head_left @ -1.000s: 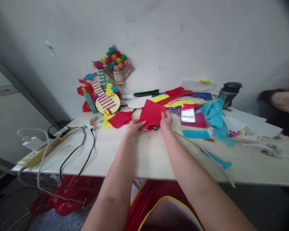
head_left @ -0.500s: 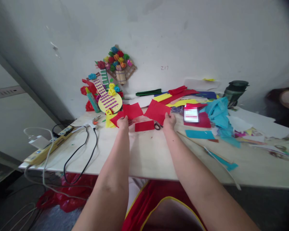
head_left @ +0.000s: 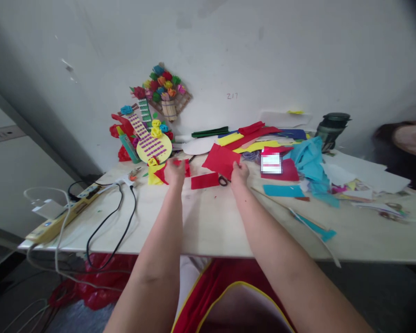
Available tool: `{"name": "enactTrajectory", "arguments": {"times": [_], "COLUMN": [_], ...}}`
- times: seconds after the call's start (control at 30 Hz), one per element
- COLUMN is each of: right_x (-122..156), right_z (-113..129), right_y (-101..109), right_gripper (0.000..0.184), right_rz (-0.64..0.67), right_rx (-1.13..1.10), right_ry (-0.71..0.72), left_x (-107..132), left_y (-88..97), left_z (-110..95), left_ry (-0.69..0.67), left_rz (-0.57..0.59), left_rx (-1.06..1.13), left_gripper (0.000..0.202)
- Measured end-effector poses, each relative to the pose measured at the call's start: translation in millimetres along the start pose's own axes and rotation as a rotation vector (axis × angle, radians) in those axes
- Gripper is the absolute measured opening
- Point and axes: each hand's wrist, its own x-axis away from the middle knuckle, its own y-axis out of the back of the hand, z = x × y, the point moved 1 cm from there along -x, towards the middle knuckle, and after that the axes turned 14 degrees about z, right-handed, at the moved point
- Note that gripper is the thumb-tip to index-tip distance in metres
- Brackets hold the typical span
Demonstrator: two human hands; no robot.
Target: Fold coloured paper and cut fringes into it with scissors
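Note:
In my right hand (head_left: 240, 174), thumb and fingers pinch the lower right side of a red crepe-paper square (head_left: 222, 158), tilted above the table. My left hand (head_left: 175, 173) is to its left, fingers curled and slightly blurred. Red paper (head_left: 187, 168) shows between and beside those fingers, mostly hidden by the hand. Another red piece (head_left: 161, 175) and a yellow piece (head_left: 155, 175) lie just left of it. Between my hands a red rectangle (head_left: 204, 181) lies flat, with a dark scissor handle (head_left: 223, 181) by its right end.
A yellow decorated guitar-shaped craft (head_left: 155, 148) and a glue bottle (head_left: 127, 147) stand at the back left. A power strip (head_left: 62, 215) with cables lies left. Rolled coloured paper (head_left: 254, 138), blue crepe paper (head_left: 310, 159), scraps and a dark bottle (head_left: 333, 131) are right.
My left hand has lifted slightly and turned. The red square that spread out from it now shows only in small parts. My right hand keeps its square; the view has shifted a little.

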Motion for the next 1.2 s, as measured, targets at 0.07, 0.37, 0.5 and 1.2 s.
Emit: {"name": "enactTrajectory", "arguments": {"times": [0.07, 0.37, 0.5, 1.2], "right_x": [0.7, 2.9, 1.5, 18.5], "right_z": [0.8, 5.0, 3.4, 27.9], "right_y": [0.5, 1.3, 1.2, -0.1], "right_gripper": [0.011, 0.010, 0.010, 0.003], "right_rz": [-0.008, -0.030, -0.013, 0.050], "right_rx": [-0.010, -0.103, -0.125, -0.489], "right_ry": [-0.018, -0.099, -0.083, -0.248], "left_x": [9.3, 34.5, 32.3, 32.5], "left_y": [-21.4, -58.8, -56.7, -37.6], "left_z": [-8.4, -0.8, 7.2, 11.5], "left_ry": [-0.035, -0.294, -0.288, -0.167], "left_rz": [0.119, 0.478, 0.435, 0.141], "left_rx": [-0.212, -0.493, -0.536, 0.077], "left_gripper": [0.013, 0.024, 0.012, 0.013]}}
